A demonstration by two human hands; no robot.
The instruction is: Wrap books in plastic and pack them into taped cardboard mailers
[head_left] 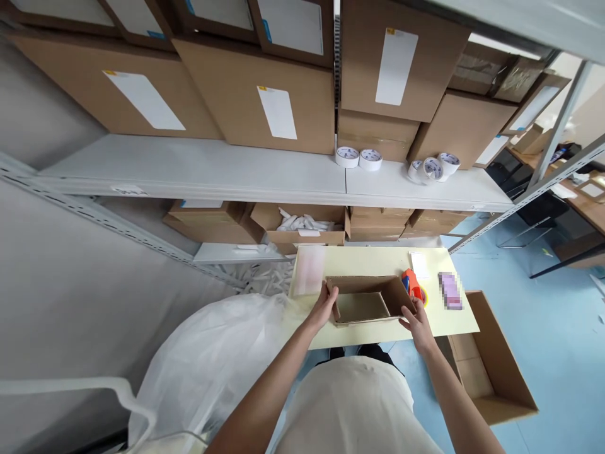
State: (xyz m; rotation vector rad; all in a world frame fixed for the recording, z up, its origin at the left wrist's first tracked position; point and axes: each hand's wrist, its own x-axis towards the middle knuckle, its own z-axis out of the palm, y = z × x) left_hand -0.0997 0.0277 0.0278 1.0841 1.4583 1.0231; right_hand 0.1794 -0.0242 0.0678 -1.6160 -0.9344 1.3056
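An open, shallow cardboard box (363, 301) sits on a small pale yellow table (368, 260) in front of me. My left hand (324, 306) grips the box's left wall, fingers curled over the edge. Resting against the box's right wall is my right hand (416, 321), its fingers curled on the near right corner. A red and orange tape dispenser (413, 285) lies just right of the box. A clear plastic packet (308, 272) lies on the table to the box's left.
A big open cardboard box (491, 359) stands on the blue floor at right. A large white plastic bag (212, 359) bulges at left. Grey shelves (265, 173) ahead carry brown cartons and tape rolls (358, 157). A white slip (418, 263) and a pink item (450, 290) lie on the table.
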